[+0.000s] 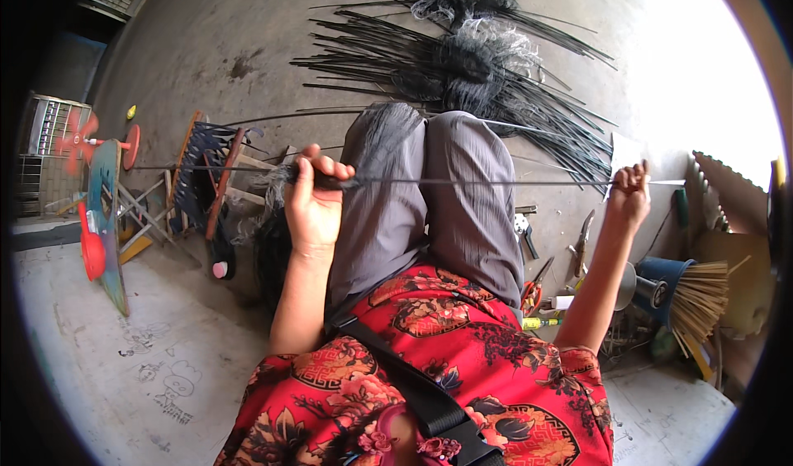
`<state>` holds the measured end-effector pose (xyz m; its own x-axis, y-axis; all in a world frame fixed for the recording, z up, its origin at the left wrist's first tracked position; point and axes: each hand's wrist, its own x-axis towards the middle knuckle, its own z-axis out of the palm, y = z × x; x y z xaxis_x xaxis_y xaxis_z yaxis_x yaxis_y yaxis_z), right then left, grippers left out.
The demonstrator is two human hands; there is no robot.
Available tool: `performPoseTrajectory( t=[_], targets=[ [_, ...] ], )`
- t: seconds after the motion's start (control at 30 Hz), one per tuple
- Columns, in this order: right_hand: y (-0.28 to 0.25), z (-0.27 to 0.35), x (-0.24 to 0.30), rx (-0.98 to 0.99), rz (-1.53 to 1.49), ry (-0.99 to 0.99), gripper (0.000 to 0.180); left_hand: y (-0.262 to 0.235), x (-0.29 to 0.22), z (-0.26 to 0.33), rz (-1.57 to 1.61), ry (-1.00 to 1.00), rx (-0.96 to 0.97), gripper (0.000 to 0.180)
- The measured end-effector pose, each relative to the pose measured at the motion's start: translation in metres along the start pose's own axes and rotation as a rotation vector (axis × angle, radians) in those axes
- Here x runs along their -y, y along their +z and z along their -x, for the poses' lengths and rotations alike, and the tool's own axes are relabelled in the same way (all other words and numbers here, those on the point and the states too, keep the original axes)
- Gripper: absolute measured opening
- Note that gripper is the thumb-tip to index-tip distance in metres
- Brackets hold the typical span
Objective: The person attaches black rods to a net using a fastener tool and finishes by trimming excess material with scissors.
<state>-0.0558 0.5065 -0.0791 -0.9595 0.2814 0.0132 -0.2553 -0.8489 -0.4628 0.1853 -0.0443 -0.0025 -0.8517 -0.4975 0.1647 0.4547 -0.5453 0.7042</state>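
Note:
A long, thin black rod (471, 183) runs level across my lap, above my grey-trousered knees. My left hand (318, 206) is closed around it, palm up, with a dark fibrous wad (351, 183) showing at the fingers. Farther right, my right hand (629, 195) pinches the same rod toward its right end. Dark loose fibres (388, 131) lie on my left knee. On the floor beyond my knees, several bundles of black rods (355, 49) are spread out, with black and grey stringy fibre (496, 45) tangled over them.
At left stand a folding chair (221, 189), a small board-topped table (106, 218) and a red fan (83, 140). To the right, a blue bucket (661, 284) sits by a bundle of thin sticks (702, 297). Red-handled pliers (535, 291) and a knife (583, 241) lie beside my right knee.

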Motion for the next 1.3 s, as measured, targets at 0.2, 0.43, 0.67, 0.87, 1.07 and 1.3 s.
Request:
performPoseTrajectory(
  t=[0.2,0.43,0.67,0.87,1.07,1.3],
  targets=[
    [0.048,-0.035,0.090,-0.189,0.514,-0.533,0.037,-0.087,-0.142,-0.079,0.133,0.380,-0.216,0.034],
    [0.166,0.058,0.009,0.650,1.481,-0.980,0.055,0.061,-0.150,-0.069,-0.998,0.764,0.003,0.044],
    [0.246,0.128,-0.055,1.115,1.829,-1.135,0.066,0.167,-0.071,-0.033,-1.595,0.960,0.579,0.045],
    [0.277,0.141,-0.052,1.207,1.712,-1.167,0.064,0.171,-0.073,-0.032,-1.527,0.847,0.672,0.017],
    [0.295,0.144,-0.048,1.182,1.474,-1.140,0.062,0.178,-0.079,-0.028,-1.591,0.669,0.622,0.017],
    [0.316,0.127,-0.050,1.246,1.335,-1.117,0.045,0.176,-0.109,-0.054,-1.119,0.072,0.814,0.032]
  ],
)
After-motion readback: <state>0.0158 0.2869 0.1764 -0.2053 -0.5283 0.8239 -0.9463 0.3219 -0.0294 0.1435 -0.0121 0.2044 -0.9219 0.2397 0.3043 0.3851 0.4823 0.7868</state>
